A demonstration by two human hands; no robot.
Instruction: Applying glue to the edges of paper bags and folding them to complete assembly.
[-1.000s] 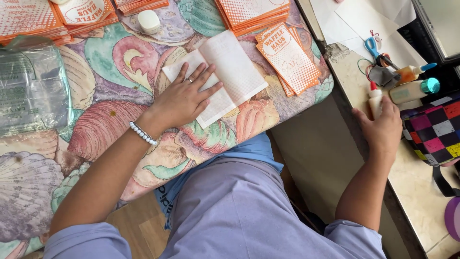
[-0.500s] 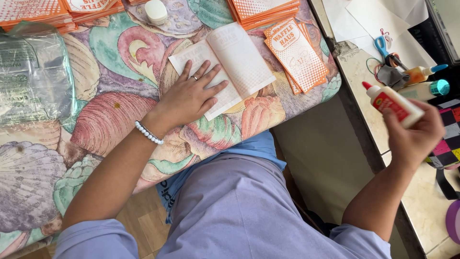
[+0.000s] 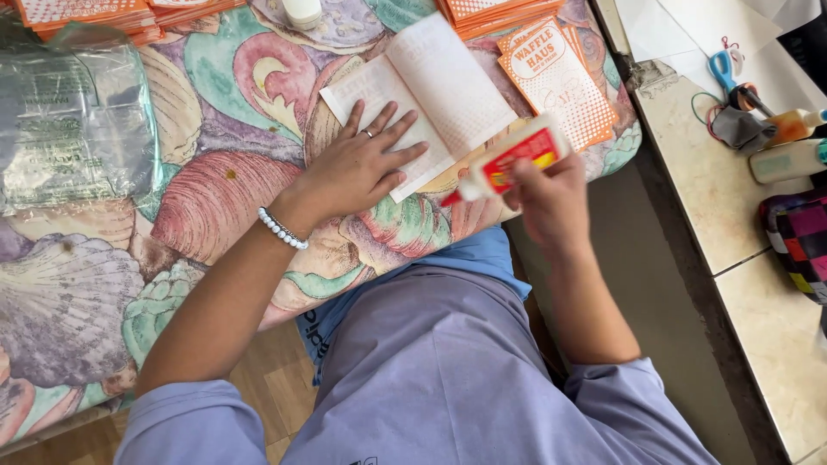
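My left hand (image 3: 360,165) lies flat, fingers spread, on a white opened paper sheet (image 3: 439,86) that rests on a shell-patterned cushion (image 3: 215,198). A ring and a white bead bracelet show on that hand and wrist. My right hand (image 3: 547,200) grips a white glue bottle (image 3: 508,162) with a red and yellow label, tipped sideways so that its red nozzle points left at the sheet's lower right edge. The bottle hangs just above the cushion, close to my left fingertips.
Orange printed packets (image 3: 556,73) lie right of the sheet, with more stacks (image 3: 86,13) along the top. A clear plastic bag (image 3: 73,120) sits at the left. The tiled ledge (image 3: 741,207) at the right holds blue scissors (image 3: 724,67), bottles (image 3: 788,159) and a checkered pouch (image 3: 801,241).
My right hand lifted the glue bottle off the ledge and swung it left over the cushion, tipping it towards the sheet. My left hand stayed pressed on the sheet.
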